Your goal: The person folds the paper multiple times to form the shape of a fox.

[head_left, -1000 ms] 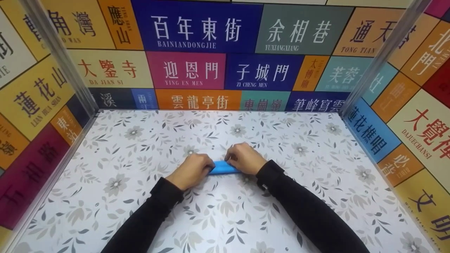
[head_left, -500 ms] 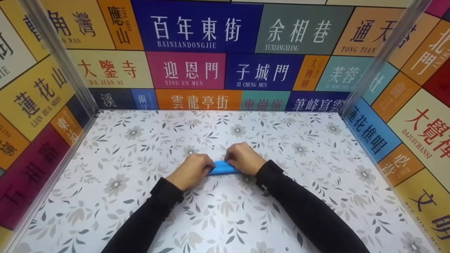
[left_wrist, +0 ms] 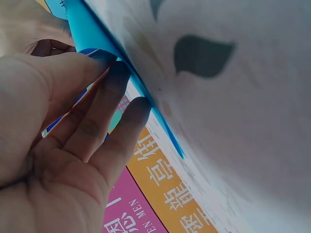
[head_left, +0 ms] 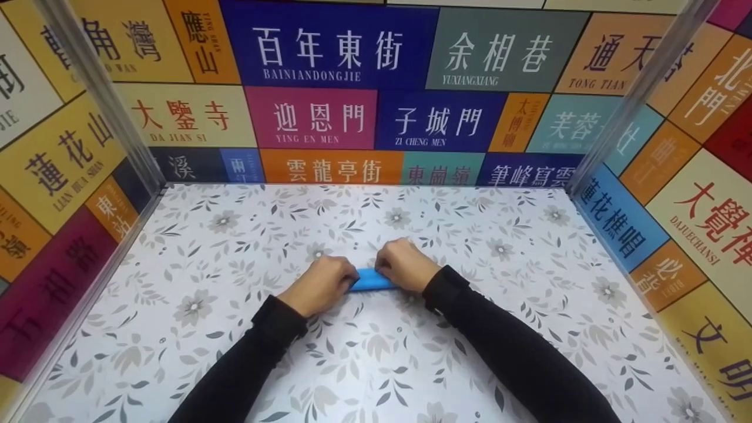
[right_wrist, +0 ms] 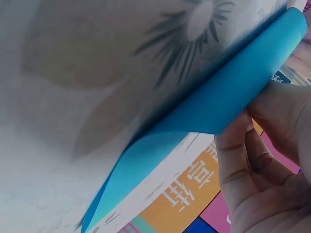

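Observation:
A blue sheet of paper [head_left: 371, 279] lies on the table as a narrow folded strip between my two hands. In the head view, my left hand [head_left: 320, 286] pinches its left end and my right hand [head_left: 409, 264] pinches its upper edge toward the right end. The left wrist view has the thumb and fingertips on the edge of the paper [left_wrist: 90, 24]. From the right wrist, the paper [right_wrist: 228, 92] appears bent over in a rounded curl, its edge between thumb and index finger. My hands cover both ends of the strip in the head view.
The white tabletop [head_left: 235, 352] bears a grey floral print. Panels of coloured signs stand at the back [head_left: 317, 117], left [head_left: 64, 158] and right [head_left: 699, 205]. Clear corner strips [head_left: 126, 117] join the panels. Black sleeves [head_left: 517, 352] cover both forearms.
My right wrist has shifted very slightly to the left. Both hands keep their hold on the blue paper, which looks the same.

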{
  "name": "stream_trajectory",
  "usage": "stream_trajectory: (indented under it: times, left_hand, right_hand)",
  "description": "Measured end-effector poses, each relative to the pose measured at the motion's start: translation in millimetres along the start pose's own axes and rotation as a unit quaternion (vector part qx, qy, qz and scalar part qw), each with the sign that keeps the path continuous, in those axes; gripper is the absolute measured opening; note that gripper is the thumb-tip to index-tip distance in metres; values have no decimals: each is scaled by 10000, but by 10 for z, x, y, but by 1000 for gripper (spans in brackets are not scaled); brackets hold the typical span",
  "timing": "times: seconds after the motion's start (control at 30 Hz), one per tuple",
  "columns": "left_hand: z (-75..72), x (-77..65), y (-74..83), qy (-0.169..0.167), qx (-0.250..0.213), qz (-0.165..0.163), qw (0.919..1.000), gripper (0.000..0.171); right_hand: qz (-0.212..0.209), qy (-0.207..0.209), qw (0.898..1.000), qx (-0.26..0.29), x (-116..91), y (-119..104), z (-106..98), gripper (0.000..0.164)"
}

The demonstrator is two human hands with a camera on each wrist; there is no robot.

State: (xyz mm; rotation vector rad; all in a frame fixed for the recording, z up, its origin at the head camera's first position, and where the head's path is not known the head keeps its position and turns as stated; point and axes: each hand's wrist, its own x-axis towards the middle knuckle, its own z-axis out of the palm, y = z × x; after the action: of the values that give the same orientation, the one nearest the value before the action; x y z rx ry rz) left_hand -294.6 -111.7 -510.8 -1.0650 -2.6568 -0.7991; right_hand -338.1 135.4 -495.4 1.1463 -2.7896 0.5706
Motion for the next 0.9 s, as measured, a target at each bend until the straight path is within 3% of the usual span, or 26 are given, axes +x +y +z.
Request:
stream_trajectory:
  times: [0.37, 0.77, 0.9]
  left_hand:
    - [-21, 85, 88, -175, -225, -424, 9987, 17]
    - [3, 251, 173, -317, -132, -43, 9994, 7]
    - [34, 296, 198, -459, -129, -109, 9988, 5]
  right_hand:
    - [28, 68, 9995, 301, 5, 36, 7, 11]
    - [-71, 126, 9987, 494, -8, 107, -11, 12]
    - [-185, 145, 9984, 513, 5, 109, -21, 12]
